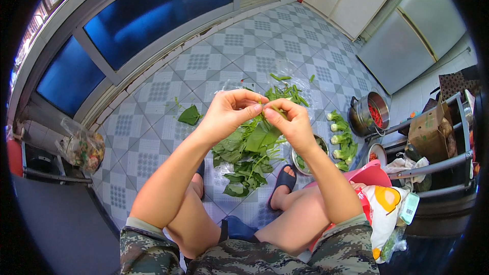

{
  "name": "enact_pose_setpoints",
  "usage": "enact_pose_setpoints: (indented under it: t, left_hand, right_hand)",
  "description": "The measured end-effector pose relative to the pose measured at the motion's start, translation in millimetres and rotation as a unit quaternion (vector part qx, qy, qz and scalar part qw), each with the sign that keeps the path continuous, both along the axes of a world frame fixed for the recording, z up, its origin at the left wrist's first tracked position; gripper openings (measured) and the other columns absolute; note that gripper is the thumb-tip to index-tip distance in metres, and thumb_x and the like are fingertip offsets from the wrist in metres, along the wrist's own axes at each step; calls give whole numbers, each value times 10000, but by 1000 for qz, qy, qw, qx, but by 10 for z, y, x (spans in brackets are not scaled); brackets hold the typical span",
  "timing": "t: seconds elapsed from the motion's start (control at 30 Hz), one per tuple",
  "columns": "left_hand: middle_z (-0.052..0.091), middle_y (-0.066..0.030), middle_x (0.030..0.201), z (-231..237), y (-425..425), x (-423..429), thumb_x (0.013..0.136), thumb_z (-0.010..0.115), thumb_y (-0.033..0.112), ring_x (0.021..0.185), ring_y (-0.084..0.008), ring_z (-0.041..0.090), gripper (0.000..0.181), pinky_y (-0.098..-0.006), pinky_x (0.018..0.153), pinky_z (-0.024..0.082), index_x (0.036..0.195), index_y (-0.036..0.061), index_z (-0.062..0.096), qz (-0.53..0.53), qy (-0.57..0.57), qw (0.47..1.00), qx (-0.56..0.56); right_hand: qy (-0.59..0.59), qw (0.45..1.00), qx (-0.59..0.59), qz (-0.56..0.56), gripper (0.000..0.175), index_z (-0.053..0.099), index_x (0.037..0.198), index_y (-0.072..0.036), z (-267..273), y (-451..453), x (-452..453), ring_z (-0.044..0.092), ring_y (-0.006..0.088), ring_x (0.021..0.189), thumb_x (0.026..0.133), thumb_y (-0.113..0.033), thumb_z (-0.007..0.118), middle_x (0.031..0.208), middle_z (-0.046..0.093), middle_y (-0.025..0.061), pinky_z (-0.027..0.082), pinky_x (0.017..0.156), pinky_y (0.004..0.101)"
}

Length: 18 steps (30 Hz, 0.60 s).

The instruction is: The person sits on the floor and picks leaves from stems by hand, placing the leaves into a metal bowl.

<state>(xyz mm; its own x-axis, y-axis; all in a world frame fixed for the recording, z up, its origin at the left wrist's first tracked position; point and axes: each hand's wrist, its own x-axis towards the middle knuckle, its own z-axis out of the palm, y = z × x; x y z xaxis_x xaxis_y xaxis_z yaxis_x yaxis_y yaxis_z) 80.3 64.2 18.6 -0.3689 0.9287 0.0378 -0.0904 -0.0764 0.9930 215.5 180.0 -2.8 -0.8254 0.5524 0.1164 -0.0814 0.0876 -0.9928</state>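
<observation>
My left hand (235, 110) and my right hand (289, 120) meet over the floor, each pinching a leafy green stem (278, 111) between thumb and fingers. A broad green leaf (263, 137) hangs below my fingertips; whether it belongs to that stem I cannot tell. Beneath lies a pile of leafy greens (244, 177) on what looks like clear plastic. Short green stem pieces (292, 93) lie beyond my right hand, and a loose leaf (190, 115) is left of my left hand. My right forearm partly hides a metal bowl (298, 162) with greens inside.
Several bok choy heads (340, 139) lie in a row on the right. Beyond them stands a steel pot (357, 118) with red chillies (375, 115). A metal rack (431, 166) holds a cardboard box (427, 131). On the left is a filled plastic bag (89, 149); a pink basin (370, 173) sits beside my right leg.
</observation>
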Motion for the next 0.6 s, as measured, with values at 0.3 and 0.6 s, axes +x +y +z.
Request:
enact_pose_setpoints:
  t: [0.3, 0.6]
  left_hand:
    - [647, -55, 869, -13, 57, 65, 794, 656, 64, 804, -96, 597, 146, -219, 709, 481, 920, -11, 660, 65, 41, 997, 26]
    - [624, -75, 745, -42, 99, 176, 734, 659, 12, 662, -160, 618, 53, -256, 631, 499, 783, 14, 641, 169, 267, 946, 70]
  right_hand:
    - [-58, 989, -130, 47, 211, 614, 943, -50, 116, 8, 50, 464, 23, 562, 819, -217, 650, 731, 577, -33, 326, 447, 173]
    - [-87, 988, -102, 70, 189, 611, 897, -65, 52, 20, 81, 430, 9, 550, 829, -240, 635, 710, 544, -54, 320, 449, 164]
